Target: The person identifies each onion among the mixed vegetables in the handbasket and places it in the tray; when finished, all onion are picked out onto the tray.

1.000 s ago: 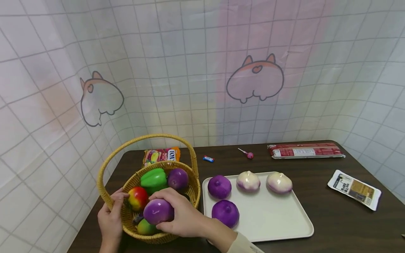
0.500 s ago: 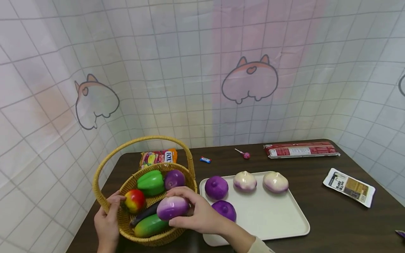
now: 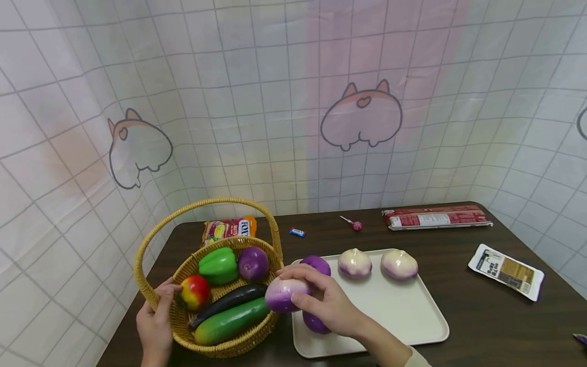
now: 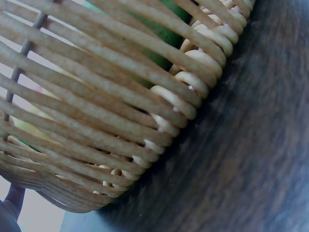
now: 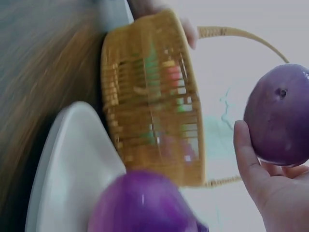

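Observation:
My right hand (image 3: 335, 308) pinches a purple-and-white toy turnip (image 3: 282, 295) between thumb and fingers, where the basket's right rim meets the tray. In the right wrist view the turnip (image 5: 282, 116) is held higher than a purple onion-like vegetable (image 5: 140, 203). My left hand (image 3: 155, 323) grips the left rim of the wicker basket (image 3: 238, 347), by the foot of its handle. Inside lie a green pepper (image 3: 218, 266), a round purple vegetable (image 3: 253, 263), a red-yellow fruit (image 3: 195, 291), an eggplant (image 3: 231, 300) and a cucumber (image 3: 229, 321).
Right of the basket is a white tray (image 3: 390, 321) with two pale turnips (image 3: 354, 263) and two purple onion-like vegetables (image 3: 315, 322), partly hidden. Behind lie a candy bag (image 3: 227, 228), a small wrapped candy (image 3: 297, 232), a lollipop (image 3: 356, 225) and a long red package (image 3: 435, 218). A snack packet (image 3: 506, 271) lies right.
My right hand has carried the turnip from over the basket's middle rightward to the tray's left edge, uncovering the eggplant and cucumber. My left hand keeps its grip on the basket.

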`<control>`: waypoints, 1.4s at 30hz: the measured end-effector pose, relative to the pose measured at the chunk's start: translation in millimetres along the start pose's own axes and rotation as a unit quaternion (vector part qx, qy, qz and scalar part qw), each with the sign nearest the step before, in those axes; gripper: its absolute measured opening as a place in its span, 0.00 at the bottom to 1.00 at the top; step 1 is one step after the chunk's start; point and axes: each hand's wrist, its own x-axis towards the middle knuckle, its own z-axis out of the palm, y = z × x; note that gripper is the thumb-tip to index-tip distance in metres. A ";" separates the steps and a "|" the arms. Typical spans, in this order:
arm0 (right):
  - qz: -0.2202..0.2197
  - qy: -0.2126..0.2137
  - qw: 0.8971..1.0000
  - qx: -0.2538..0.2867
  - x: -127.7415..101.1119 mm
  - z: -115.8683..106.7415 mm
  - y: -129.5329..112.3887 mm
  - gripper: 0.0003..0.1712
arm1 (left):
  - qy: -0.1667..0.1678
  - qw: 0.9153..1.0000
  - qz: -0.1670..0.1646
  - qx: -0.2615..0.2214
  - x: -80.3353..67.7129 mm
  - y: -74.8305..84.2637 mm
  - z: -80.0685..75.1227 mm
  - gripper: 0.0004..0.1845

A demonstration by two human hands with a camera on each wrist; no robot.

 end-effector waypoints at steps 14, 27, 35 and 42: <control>0.015 0.087 0.995 -0.055 -26.7 -37.4 -8.1 0.35 | 0.001 1.000 -0.003 0.001 -0.6 1.0 0.1 0.17; -0.006 0.148 0.985 -0.092 -63.3 -67.5 0.4 0.36 | 0.006 1.000 -0.002 0.013 -0.4 0.2 0.5 0.18; -0.013 0.187 0.977 -0.102 -83.9 -84.7 5.1 0.34 | 0.007 1.000 -0.006 0.018 -0.2 1.1 1.7 0.17; -0.003 0.196 0.975 -0.101 -94.8 -91.1 14.6 0.35 | 0.005 1.000 -0.013 0.011 -1.5 1.9 0.6 0.17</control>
